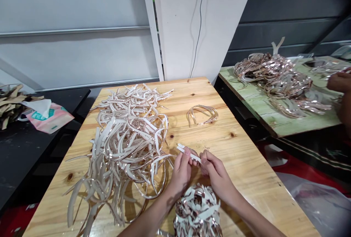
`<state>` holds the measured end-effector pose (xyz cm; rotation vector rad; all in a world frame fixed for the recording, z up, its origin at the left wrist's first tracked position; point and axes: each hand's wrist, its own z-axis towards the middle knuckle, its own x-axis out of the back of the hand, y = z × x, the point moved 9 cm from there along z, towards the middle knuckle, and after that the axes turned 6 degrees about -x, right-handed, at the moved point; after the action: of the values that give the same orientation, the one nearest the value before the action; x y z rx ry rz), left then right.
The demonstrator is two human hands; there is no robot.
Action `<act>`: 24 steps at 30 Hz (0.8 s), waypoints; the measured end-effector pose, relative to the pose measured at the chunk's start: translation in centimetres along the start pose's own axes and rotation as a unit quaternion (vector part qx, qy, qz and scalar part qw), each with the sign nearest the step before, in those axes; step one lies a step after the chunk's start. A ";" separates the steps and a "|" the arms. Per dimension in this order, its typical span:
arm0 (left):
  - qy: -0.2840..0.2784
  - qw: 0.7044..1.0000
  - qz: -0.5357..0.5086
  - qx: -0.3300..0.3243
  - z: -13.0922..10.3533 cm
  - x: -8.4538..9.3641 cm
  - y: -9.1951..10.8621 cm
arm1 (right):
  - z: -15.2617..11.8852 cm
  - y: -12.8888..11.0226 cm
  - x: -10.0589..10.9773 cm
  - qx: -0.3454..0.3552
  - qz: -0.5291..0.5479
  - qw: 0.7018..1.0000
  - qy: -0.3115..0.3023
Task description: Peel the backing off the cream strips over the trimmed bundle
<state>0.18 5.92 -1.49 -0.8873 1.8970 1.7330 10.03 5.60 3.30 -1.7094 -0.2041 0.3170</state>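
Observation:
My left hand (181,173) pinches a narrow white strip (195,157) near its far left end, which pokes out past the thumb. At the strip's other end, the fingers of my right hand (219,176) are closed on it. The two hands are close together above the wooden table (246,164). Just below them is a dense bunch of white and rose-gold strips (197,209). Left of my hands spreads a large tangled pile of curved white and shiny rose-gold bands (131,138).
A few looped shiny bands (204,114) lie beyond my hands. On the right, a green table (285,129) bears more shiny bands (285,76), with another person's hand (340,82) beside it. A pink tissue pack (51,118) sits on the dark left table (24,156).

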 end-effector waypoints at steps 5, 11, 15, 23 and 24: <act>0.028 0.995 -0.072 0.061 0.1 -0.9 0.4 | 0.0 0.1 -0.1 -0.005 0.014 1.000 -0.014; 0.036 0.987 -0.121 0.099 0.2 -0.9 0.2 | -0.1 -0.6 -0.5 0.004 0.000 0.999 -0.040; 0.057 0.981 -0.153 0.101 0.4 -0.4 0.0 | -0.3 -1.0 -1.0 -0.002 0.028 0.998 -0.055; 0.046 0.990 -0.116 0.066 0.7 -0.2 0.6 | 0.4 0.0 0.9 -0.027 0.076 0.996 0.024; 0.034 0.992 -0.106 0.061 0.7 -0.5 0.8 | 0.5 0.2 1.1 -0.042 0.059 0.997 0.031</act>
<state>-0.09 6.66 -0.72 -1.0693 1.8539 1.4655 10.90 6.38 2.92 -1.8153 -0.0724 0.3465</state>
